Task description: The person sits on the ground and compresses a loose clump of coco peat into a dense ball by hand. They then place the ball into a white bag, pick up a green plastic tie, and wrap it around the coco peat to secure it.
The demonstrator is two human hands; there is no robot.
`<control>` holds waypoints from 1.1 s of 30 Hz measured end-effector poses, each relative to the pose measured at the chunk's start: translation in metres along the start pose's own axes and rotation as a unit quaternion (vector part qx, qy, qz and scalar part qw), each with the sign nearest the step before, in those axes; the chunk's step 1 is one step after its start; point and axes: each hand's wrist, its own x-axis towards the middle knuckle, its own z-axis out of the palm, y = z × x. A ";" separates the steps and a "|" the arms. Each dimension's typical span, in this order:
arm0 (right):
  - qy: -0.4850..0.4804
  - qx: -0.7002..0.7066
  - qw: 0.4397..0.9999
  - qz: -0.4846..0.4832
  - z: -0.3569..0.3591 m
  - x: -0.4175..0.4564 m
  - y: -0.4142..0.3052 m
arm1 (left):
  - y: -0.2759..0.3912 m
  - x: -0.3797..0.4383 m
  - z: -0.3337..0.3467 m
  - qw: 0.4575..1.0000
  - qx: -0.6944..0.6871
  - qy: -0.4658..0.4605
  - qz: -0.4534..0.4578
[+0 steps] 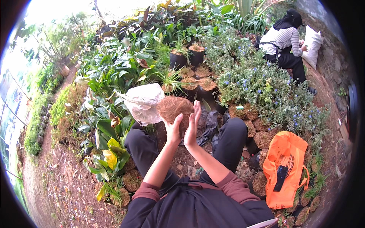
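Note:
A ball of brown coir-like fibre point(174, 109) is held up in front of me, above my knees. My left hand point(174, 128) supports its lower side, with the thumb raised against the fibre. At its right side, my right hand point(192, 128) stands upright with extended fingers, the palm turned towards the ball; whether it presses on the fibre cannot be told. A whitish translucent plastic bag point(144, 104) lies just left of the ball, partly behind it. Dark plastic sheeting point(209, 122) lies on the ground beyond my hands, between my knees.
Black plant bags point(178, 60) with fibrous tops stand ahead. An orange bag point(281, 196) with a dark phone point(281, 178) on it lies at right. Leafy plants point(114, 65) crowd the left. A person point(282, 42) sits at upper right by a white sack point(312, 47).

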 end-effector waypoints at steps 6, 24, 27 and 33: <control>-0.056 -0.084 0.993 -0.066 -0.001 0.001 -0.009 | 0.003 -0.006 -0.001 0.996 -0.052 0.003 -0.068; -0.381 -0.270 0.884 0.002 -0.063 0.097 -0.072 | 0.057 0.040 -0.003 0.978 0.064 -0.173 -0.097; -0.394 -0.268 0.875 -0.084 -0.059 0.099 -0.057 | 0.064 0.045 -0.001 0.967 0.046 -0.210 -0.139; -0.369 -0.259 0.885 -0.118 -0.044 0.089 -0.053 | 0.056 0.058 -0.018 0.956 0.051 -0.238 -0.164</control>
